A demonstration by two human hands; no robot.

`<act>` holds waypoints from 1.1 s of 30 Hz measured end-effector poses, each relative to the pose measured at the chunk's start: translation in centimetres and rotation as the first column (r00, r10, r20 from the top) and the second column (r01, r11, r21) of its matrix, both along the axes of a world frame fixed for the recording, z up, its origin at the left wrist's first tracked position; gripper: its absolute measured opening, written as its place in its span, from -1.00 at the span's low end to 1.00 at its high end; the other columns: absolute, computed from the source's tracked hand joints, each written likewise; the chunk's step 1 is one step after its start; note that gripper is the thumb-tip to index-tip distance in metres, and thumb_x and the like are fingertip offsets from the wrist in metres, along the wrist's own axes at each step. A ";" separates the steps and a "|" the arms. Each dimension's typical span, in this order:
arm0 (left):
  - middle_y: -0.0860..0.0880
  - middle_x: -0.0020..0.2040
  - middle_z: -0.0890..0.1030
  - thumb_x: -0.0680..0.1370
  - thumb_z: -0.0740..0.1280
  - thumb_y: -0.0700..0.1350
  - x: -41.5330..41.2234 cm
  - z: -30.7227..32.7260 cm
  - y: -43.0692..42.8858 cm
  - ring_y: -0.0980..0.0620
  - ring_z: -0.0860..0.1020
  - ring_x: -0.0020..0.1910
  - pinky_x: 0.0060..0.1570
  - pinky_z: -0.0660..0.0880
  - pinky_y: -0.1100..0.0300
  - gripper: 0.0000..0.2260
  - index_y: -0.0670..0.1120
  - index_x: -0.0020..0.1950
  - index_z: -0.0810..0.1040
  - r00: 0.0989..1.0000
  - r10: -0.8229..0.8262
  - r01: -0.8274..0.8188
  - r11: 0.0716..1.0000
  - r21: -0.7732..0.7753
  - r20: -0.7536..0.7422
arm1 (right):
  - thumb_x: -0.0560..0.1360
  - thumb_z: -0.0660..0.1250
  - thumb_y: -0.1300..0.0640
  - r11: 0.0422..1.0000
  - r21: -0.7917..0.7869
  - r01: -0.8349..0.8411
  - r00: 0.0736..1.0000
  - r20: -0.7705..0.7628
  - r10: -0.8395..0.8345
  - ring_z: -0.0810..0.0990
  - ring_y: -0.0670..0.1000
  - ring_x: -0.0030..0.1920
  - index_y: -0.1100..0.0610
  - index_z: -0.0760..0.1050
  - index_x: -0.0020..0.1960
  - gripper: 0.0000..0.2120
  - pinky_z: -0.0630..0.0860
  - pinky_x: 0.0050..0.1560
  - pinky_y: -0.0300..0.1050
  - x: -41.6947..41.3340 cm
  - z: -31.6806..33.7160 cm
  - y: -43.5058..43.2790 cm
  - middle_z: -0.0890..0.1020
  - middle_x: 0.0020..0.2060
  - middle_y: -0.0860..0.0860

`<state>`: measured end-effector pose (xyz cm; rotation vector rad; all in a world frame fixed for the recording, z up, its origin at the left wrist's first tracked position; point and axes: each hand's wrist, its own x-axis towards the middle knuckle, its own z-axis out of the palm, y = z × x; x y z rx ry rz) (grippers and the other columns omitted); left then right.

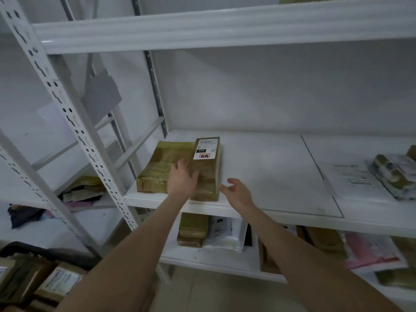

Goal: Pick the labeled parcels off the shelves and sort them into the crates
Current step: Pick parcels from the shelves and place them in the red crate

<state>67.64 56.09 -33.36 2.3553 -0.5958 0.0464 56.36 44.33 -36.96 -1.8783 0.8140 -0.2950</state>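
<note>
Labeled parcel (209, 176) lies flat on the white shelf (270, 167), right under your left hand (182, 180). Your left fingers (181, 164) are stretched out flat on the brown tape and grip nothing. Its white label (206, 148) sits just beyond those fingertips, at the far end. A second brown parcel (155, 167) lies against it, just left of your fingers. Your right hand (237, 192) is loosely spread and holds nothing. It is just beside the parcel's near right corner, and whether a fingertip touches it cannot be told. Well to the right of your right fingers lies another wrapped parcel (391, 174).
</note>
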 end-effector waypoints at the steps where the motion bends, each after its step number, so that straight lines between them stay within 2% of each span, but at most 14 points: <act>1: -0.18 0.35 0.37 0.58 0.28 -0.01 0.9 0.1 -0.5 -0.17 0.45 0.26 0.19 0.45 -0.01 -0.49 -0.18 0.46 0.25 0.998 -0.012 0.012 1.000 0.001 -0.060 | 0.57 0.28 -0.05 0.998 0.055 0.010 1.000 0.009 -0.011 0.52 0.10 0.20 0.13 0.32 0.43 -0.50 0.42 0.20 -0.11 0.9 0.2 -0.4 0.52 0.23 0.13; 4: -0.15 0.29 0.48 0.58 0.27 -0.01 3.1 -0.1 -1.7 -0.15 0.48 0.23 0.17 0.43 0.04 -0.55 -0.20 0.40 0.33 0.974 -0.064 0.056 0.997 -0.044 -0.215 | 0.55 0.29 -0.10 0.976 0.211 0.061 0.996 0.045 -0.072 0.51 0.13 0.21 0.13 0.28 0.47 -0.43 0.46 0.27 0.05 3.1 0.7 -1.6 0.49 0.25 0.12; 6: -0.13 0.23 0.55 0.58 0.28 -0.02 3.9 -0.5 -2.4 -0.13 0.52 0.19 0.19 0.47 0.04 -0.59 -0.21 0.35 0.40 0.933 -0.098 0.084 0.995 -0.056 -0.347 | 0.55 0.28 -0.12 0.939 0.337 0.071 0.994 0.054 -0.095 0.48 0.14 0.26 0.11 0.22 0.50 -0.39 0.49 0.22 0.01 4.0 1.1 -2.1 0.43 0.33 0.10; 7: -0.13 0.20 0.57 0.58 0.28 -0.01 4.0 -0.7 -2.7 -0.13 0.54 0.16 0.19 0.49 0.01 -0.61 -0.21 0.32 0.44 0.905 -0.112 0.100 0.994 -0.050 -0.411 | 0.56 0.27 -0.12 0.914 0.401 0.061 0.994 0.057 -0.092 0.49 0.13 0.24 0.11 0.22 0.49 -0.41 0.52 0.13 -0.03 4.2 1.3 -2.2 0.44 0.32 0.09; 10: -0.17 0.12 0.59 0.58 0.27 0.04 3.4 -0.9 -3.4 -0.15 0.57 0.09 0.13 0.53 -0.01 -0.59 -0.27 0.23 0.48 0.809 -0.124 0.101 0.992 -0.072 -0.575 | 0.58 0.22 -0.16 0.882 0.469 0.054 0.995 0.048 -0.087 0.56 0.04 -0.03 0.12 0.39 0.28 -0.58 0.49 -0.23 -0.17 3.9 1.6 -2.9 0.55 0.12 0.09; 12: -0.16 0.06 0.58 0.58 0.26 0.08 2.4 -0.8 -3.6 -0.13 0.57 0.03 0.07 0.54 0.03 -0.60 -0.25 0.18 0.47 0.746 -0.114 0.063 0.993 -0.101 -0.656 | 0.56 0.22 -0.21 0.879 0.467 0.091 0.993 0.021 -0.114 0.55 0.02 -0.15 0.13 0.44 0.15 -0.59 0.46 -0.30 -0.16 3.1 1.7 -3.7 0.58 0.00 0.08; 14: -0.13 0.02 0.57 0.57 0.26 0.12 1.1 -0.8 -3.4 -0.10 0.55 0.00 0.07 0.53 0.04 -0.60 -0.19 0.17 0.47 0.685 -0.110 0.037 0.992 -0.117 -0.720 | 0.52 0.25 -0.24 0.881 0.464 0.091 0.996 -0.029 -0.087 0.56 0.03 -0.18 0.15 0.47 0.13 -0.54 0.46 -0.30 -0.15 2.2 1.9 -4.5 0.59 -0.10 0.06; 17: -0.09 0.06 0.58 0.54 0.30 0.13 -0.8 -1.5 -2.7 -0.09 0.56 0.07 0.12 0.52 0.02 -0.58 -0.13 0.26 0.45 0.636 -0.139 -0.022 0.980 -0.198 -0.759 | 0.48 0.37 -0.17 0.871 0.490 0.044 0.998 -0.067 -0.013 0.58 0.05 -0.16 0.18 0.50 0.11 -0.57 0.50 -0.26 -0.14 0.4 1.8 -5.0 0.59 -0.15 0.06; 21: -0.11 0.19 0.54 0.45 0.43 0.12 -3.5 -2.0 -1.2 -0.13 0.53 0.17 0.17 0.50 -0.12 -0.48 -0.03 0.33 0.39 0.586 -0.173 -0.112 0.951 -0.290 -0.792 | 0.45 0.44 -0.04 0.814 0.581 -0.014 1.000 0.001 0.016 0.61 0.05 -0.05 0.13 0.52 0.14 -0.65 0.53 -0.20 -0.13 -2.5 0.9 -4.4 0.63 -0.03 0.07; 24: -0.15 0.16 0.55 0.42 0.48 0.03 -6.4 -2.5 0.3 -0.16 0.54 0.13 0.11 0.53 -0.14 -0.48 -0.05 0.30 0.38 0.601 -0.167 -0.171 0.928 -0.330 -0.782 | 0.44 0.46 0.05 0.781 0.620 -0.073 0.997 0.060 0.046 0.61 0.07 0.04 0.08 0.54 0.17 -0.68 0.57 -0.11 -0.08 -4.9 -0.3 -3.6 0.63 0.07 0.08; 29: -0.12 0.07 0.57 0.44 0.47 -0.06 -12.0 -3.4 3.8 -0.04 0.58 -0.05 -0.16 0.56 0.08 -0.53 -0.10 0.27 0.39 0.650 -0.126 -0.261 0.889 -0.376 -0.750 | 0.45 0.45 0.13 0.741 0.633 -0.225 0.974 0.143 0.174 0.60 0.16 0.11 0.09 0.45 0.21 -0.64 0.61 0.01 0.08 -8.8 -2.0 -1.6 0.59 0.16 0.16; 33: -0.12 0.06 0.58 0.45 0.46 -0.09 -15.9 -4.3 8.1 -0.10 0.58 0.03 0.06 0.56 -0.10 -0.63 -0.08 0.20 0.43 0.631 -0.070 -0.358 0.857 -0.370 -0.773 | 0.38 0.51 0.04 0.713 0.641 -0.284 0.951 0.094 0.294 0.60 0.12 0.10 0.02 0.44 0.24 -0.52 0.58 -0.02 0.00 -11.0 -3.3 1.5 0.61 0.13 0.12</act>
